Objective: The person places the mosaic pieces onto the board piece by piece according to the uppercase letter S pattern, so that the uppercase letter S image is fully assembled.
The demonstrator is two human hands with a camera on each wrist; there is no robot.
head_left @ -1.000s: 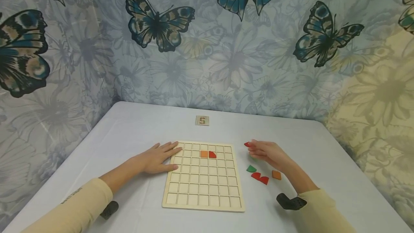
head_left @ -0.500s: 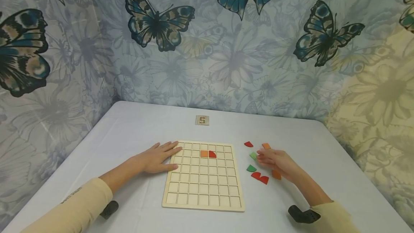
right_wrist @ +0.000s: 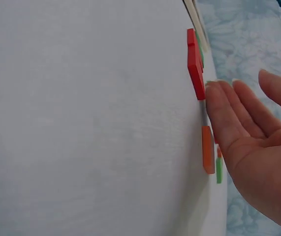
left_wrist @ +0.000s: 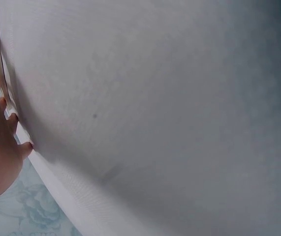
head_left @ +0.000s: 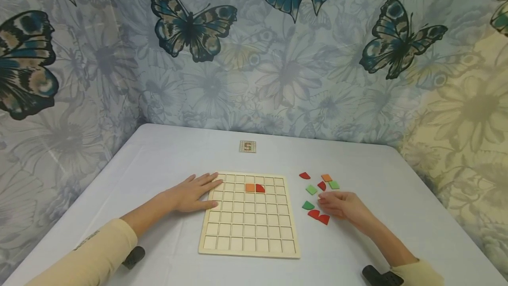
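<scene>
A pale wooden grid board (head_left: 250,245) lies on the table with an orange square (head_left: 250,187) and a red quarter-circle (head_left: 259,188) side by side in its cells. My left hand (head_left: 190,194) rests spread on the board's left edge. To the right of the board, my right hand (head_left: 345,208) hovers low over loose pieces, fingers loosely extended and holding nothing. Near its fingertips are a dark green quarter-circle (head_left: 308,205), a light green square (head_left: 311,190) and two red pieces (head_left: 324,219). Beneath that hand, hidden in the head view, an orange piece (right_wrist: 207,150) shows in the right wrist view.
Farther back lie another red piece (head_left: 304,175), an orange square (head_left: 326,178), a red piece (head_left: 322,186) and a light green square (head_left: 334,185). A small pattern card (head_left: 248,146) sits near the far edge of the white table (head_left: 178,153).
My right hand has drawn back toward me and to the right, uncovering the farther red, orange and green pieces and covering the nearer orange one. The left hand stays in place.
</scene>
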